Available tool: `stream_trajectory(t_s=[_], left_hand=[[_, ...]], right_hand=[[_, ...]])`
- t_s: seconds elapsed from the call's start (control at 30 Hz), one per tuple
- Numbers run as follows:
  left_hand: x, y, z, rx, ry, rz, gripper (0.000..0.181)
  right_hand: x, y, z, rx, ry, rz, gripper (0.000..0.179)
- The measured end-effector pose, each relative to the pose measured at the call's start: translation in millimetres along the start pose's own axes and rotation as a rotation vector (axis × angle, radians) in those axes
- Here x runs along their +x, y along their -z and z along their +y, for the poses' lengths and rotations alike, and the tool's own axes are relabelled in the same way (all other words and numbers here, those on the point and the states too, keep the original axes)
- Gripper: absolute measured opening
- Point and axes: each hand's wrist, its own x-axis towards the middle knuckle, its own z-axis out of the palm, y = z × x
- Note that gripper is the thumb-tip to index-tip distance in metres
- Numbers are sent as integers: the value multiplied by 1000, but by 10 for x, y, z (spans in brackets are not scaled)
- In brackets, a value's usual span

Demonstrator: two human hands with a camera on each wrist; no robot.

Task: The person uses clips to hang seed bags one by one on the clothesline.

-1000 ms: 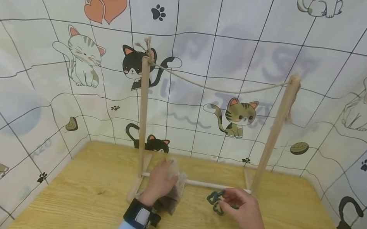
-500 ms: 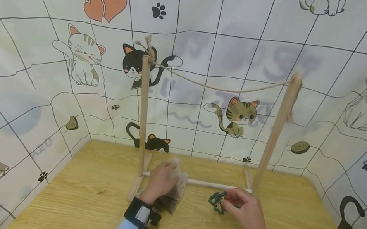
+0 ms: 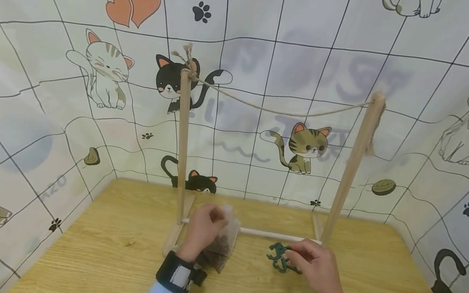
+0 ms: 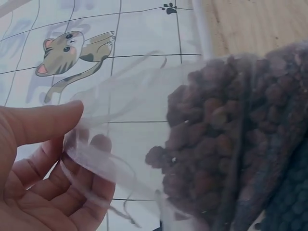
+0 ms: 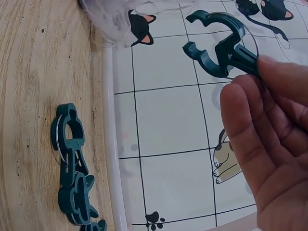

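My left hand [image 3: 201, 229] pinches the gathered top of a see-through bag [image 4: 139, 139] between thumb and fingers. Brown pellets [image 4: 207, 130] fill the bag's lower part, and thin loose strings trail from its top. To the right, my right hand [image 3: 318, 266] pinches the handles of a green spring plant clip [image 5: 224, 45]. The clip's jaws are spread apart and hold nothing. More green clips [image 5: 72, 163] lie on the tabletop below that hand. In the head view the held clip [image 3: 277, 253] overlaps those behind it.
A wooden frame stands behind the hands, with a left post [image 3: 182, 144], a right post [image 3: 353, 168] and a white crossbar [image 3: 271, 235] low down. A slack rope [image 3: 275, 111] joins the post tops. The wooden table [image 3: 112, 244] meets a cat-printed cloth backdrop [image 3: 236, 167].
My left hand's fingers have curled in more at the bag's top. The green clip in my right hand now shows its jaws spread. Both hands stay nearly in place.
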Motion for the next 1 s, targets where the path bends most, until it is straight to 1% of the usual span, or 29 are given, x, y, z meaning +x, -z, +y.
stream_trajectory(t_s=[0.13,0.23,0.33,0.47,0.6,0.73,0.8,0.87,0.97,1.0], left_hand=[[12,38,34,-5,-32,2,14],[21,66,48,-13,-41,-1,17],[21,92,58,2,-40,-11,15],[6,123,82,26,-58,-17,9],[-30,146,128,21,-87,-24,9],[-80,157,211,-1,-107,-27,9],[-101,156,274,-17,-107,-17,9],[-117,148,340,-16,-118,7,8],[-140,121,453,-4,-141,46,8],[-143,106,487,0,-161,62,8]], right_hand=[[5,10,-15,-21,15,25,5],[10,14,-13,-31,28,47,4],[14,15,-6,-27,42,66,5],[16,21,-7,-21,50,78,5],[10,41,-21,-35,46,85,5],[-1,80,-35,-59,69,109,8],[0,107,-34,-74,84,123,9],[4,138,-31,-87,101,138,10],[13,199,-39,-114,108,165,11],[20,226,-51,-110,109,174,11]])
